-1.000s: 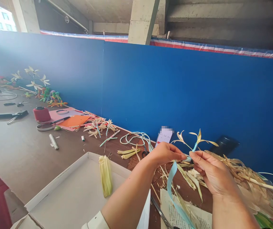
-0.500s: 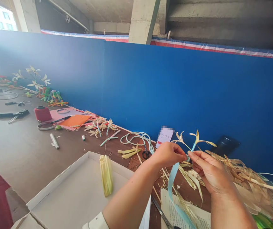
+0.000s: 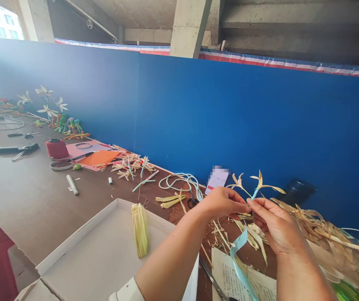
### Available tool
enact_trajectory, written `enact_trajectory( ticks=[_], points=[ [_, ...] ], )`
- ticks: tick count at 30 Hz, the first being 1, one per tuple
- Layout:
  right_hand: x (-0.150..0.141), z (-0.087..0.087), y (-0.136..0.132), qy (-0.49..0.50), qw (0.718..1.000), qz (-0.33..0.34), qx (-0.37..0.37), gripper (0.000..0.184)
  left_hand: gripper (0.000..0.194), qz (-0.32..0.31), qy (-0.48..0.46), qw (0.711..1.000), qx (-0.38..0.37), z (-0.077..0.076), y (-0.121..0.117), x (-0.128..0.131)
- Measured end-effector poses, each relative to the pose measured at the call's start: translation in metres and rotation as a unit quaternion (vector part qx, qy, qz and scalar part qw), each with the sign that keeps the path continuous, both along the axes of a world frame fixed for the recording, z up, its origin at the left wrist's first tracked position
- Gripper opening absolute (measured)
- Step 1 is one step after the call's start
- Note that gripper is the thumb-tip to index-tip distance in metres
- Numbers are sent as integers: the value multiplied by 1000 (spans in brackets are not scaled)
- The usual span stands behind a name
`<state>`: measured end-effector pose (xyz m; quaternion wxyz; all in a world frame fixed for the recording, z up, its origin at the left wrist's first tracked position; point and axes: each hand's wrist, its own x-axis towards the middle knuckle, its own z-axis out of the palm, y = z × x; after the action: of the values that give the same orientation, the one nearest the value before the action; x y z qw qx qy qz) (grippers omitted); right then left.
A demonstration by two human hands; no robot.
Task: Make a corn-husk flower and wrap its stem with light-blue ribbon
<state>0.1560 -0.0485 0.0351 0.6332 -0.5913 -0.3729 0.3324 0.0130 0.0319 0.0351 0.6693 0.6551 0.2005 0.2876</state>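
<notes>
My right hand (image 3: pixel 275 223) pinches the blue-wrapped stem of a husk flower (image 3: pixel 258 186) between thumb and fingers, its pale pointed petals standing above the fingertips. Right beside it, my left hand (image 3: pixel 225 203) is closed, with its fingertips meeting the right ones at the stem's lower end. A strip of light blue tape (image 3: pixel 238 265) hangs in a twist beneath the hands; its upper end is hidden by the fingers. A second husk flower (image 3: pixel 237 182) shows just behind the left fingers, its stem partly covered.
A white box lid (image 3: pixel 82 255) holds a folded corn husk (image 3: pixel 140 232). Large scissors (image 3: pixel 213 280) lie by a printed sheet (image 3: pixel 226 271). Dry husks (image 3: pixel 311 221) pile up at right. A phone (image 3: pixel 217 179) leans on the blue partition (image 3: pixel 245 113); small black scissors (image 3: pixel 193 202) lie near cord.
My left fingertips have moved slightly right, up against the right ones. The hanging tape has swung right and twisted. My right hand and the flower stay almost in place.
</notes>
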Motion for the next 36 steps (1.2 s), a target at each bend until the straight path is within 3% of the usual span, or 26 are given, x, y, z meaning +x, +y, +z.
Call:
enact_trajectory(
  ticks=[11,20,27,36],
  points=[
    [-5,-3,5,112,993,43,20,26,21,6,-30,999,-42,3,-2,-2],
    [-2,1,0,99,993,65,-12,27,31,-14,-13,1000,-22,-3,2,-2],
    [1,2,-3,88,992,94,-4,26,37,-44,-26,997,-56,-1,3,-5],
    [2,1,-3,123,987,105,9,25,41,-33,-3,999,-14,2,2,-8]
  ],
)
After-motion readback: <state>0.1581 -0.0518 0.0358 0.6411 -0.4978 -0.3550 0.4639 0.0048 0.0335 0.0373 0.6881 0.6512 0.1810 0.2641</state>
